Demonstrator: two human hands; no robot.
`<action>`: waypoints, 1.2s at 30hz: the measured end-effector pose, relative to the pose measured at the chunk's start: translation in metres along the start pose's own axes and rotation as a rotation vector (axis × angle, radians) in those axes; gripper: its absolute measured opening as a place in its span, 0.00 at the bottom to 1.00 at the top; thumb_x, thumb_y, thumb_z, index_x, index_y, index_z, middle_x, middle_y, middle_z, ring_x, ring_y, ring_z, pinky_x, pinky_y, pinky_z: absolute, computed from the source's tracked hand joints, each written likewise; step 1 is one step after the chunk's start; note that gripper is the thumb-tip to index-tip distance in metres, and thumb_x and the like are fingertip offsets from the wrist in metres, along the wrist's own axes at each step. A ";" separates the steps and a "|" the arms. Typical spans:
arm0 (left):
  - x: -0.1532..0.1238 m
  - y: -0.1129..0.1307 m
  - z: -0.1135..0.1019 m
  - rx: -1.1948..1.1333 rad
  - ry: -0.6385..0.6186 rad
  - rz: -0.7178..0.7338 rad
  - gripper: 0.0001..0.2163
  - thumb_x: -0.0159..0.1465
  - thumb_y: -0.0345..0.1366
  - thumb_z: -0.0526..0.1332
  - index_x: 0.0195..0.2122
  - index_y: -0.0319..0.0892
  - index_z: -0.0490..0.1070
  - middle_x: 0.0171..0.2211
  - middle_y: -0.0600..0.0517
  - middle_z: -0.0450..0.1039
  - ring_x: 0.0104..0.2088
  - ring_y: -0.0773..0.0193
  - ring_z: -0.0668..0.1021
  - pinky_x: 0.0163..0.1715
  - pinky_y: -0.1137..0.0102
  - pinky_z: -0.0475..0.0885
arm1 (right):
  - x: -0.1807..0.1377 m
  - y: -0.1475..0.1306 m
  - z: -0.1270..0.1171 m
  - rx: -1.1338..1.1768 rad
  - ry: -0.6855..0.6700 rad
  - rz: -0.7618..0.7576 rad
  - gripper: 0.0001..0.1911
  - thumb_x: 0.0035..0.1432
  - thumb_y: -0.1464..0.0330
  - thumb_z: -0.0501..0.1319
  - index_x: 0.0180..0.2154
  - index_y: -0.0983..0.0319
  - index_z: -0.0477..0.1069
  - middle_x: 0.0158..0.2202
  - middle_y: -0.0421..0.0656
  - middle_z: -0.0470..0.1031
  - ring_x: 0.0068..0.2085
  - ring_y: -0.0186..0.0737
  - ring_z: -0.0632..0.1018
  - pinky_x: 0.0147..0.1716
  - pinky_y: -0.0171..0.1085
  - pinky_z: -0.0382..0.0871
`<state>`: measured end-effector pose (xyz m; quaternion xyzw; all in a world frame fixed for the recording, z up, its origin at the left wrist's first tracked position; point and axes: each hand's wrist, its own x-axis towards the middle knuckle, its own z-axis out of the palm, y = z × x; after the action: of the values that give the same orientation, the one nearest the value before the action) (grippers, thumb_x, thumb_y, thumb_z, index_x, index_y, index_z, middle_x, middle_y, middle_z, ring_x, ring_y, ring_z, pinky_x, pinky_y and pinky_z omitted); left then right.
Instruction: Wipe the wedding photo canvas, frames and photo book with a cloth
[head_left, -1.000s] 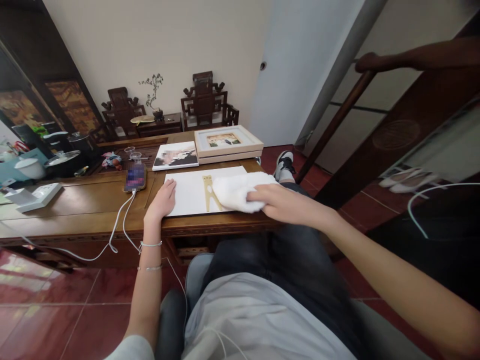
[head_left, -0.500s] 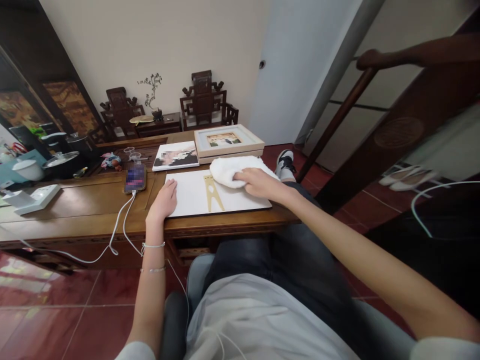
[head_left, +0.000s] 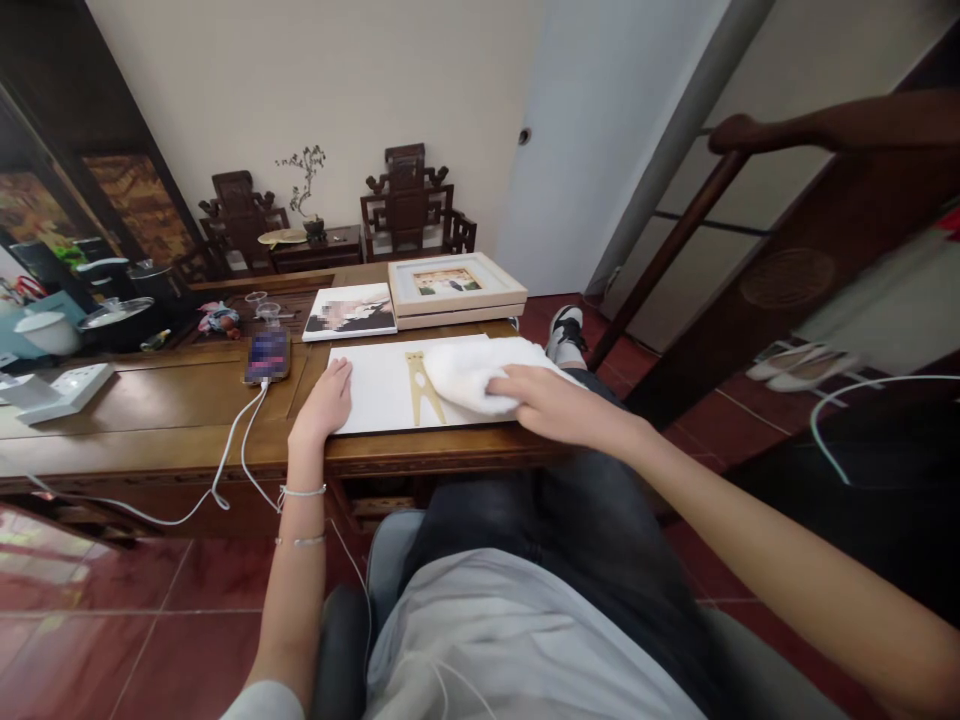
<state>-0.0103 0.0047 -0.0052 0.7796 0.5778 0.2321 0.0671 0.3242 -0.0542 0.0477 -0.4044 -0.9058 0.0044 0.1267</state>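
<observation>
A white board (head_left: 375, 395) with a gold A-shaped figure (head_left: 422, 388) on it lies flat near the front edge of the wooden table. My left hand (head_left: 328, 400) grips the board's left edge, fingers bent over it. In my right hand (head_left: 536, 398) is a bunched white fluffy cloth (head_left: 472, 372), pressed on the right part of the board and covering much of it. The fingertips sink partly into the cloth.
Behind the board lie a photo panel (head_left: 351, 312) and stacked frames (head_left: 456, 286). To the left are a phone (head_left: 267, 356) on a white cable, a power strip (head_left: 64, 390) and a lidded pot (head_left: 116, 318). A wooden chair arm (head_left: 825, 125) rises at right.
My right hand has slid the cloth toward me and slightly right, to the board's near right side. My left hand stays on the left edge.
</observation>
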 end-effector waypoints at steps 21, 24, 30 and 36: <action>-0.001 0.003 0.000 0.004 0.003 -0.002 0.22 0.69 0.31 0.45 0.62 0.31 0.64 0.67 0.38 0.59 0.69 0.53 0.59 0.69 0.58 0.53 | -0.043 -0.027 -0.017 0.109 -0.083 -0.056 0.22 0.43 0.82 0.50 0.36 0.61 0.75 0.35 0.46 0.74 0.40 0.45 0.75 0.41 0.37 0.66; -0.001 0.004 -0.001 0.003 -0.004 -0.011 0.23 0.70 0.31 0.45 0.62 0.28 0.64 0.67 0.36 0.59 0.69 0.53 0.59 0.69 0.59 0.53 | -0.052 -0.033 -0.021 0.136 -0.095 -0.076 0.21 0.44 0.82 0.50 0.35 0.60 0.74 0.36 0.46 0.74 0.40 0.45 0.75 0.42 0.38 0.66; -0.001 0.000 0.000 -0.001 0.002 0.010 0.23 0.69 0.31 0.45 0.62 0.32 0.64 0.67 0.38 0.60 0.69 0.53 0.61 0.69 0.57 0.54 | 0.010 -0.011 -0.004 0.054 -0.058 0.009 0.28 0.45 0.81 0.51 0.46 0.63 0.75 0.38 0.48 0.77 0.42 0.48 0.76 0.43 0.38 0.65; 0.000 -0.002 0.000 -0.012 0.004 0.001 0.23 0.69 0.33 0.45 0.62 0.32 0.65 0.67 0.38 0.60 0.69 0.53 0.60 0.69 0.56 0.54 | 0.093 0.002 0.026 0.024 0.035 0.083 0.31 0.49 0.83 0.49 0.53 0.66 0.72 0.48 0.54 0.77 0.48 0.51 0.75 0.46 0.41 0.63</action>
<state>-0.0122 0.0052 -0.0066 0.7790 0.5761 0.2373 0.0704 0.2603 0.0178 0.0430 -0.4399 -0.8858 0.0134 0.1471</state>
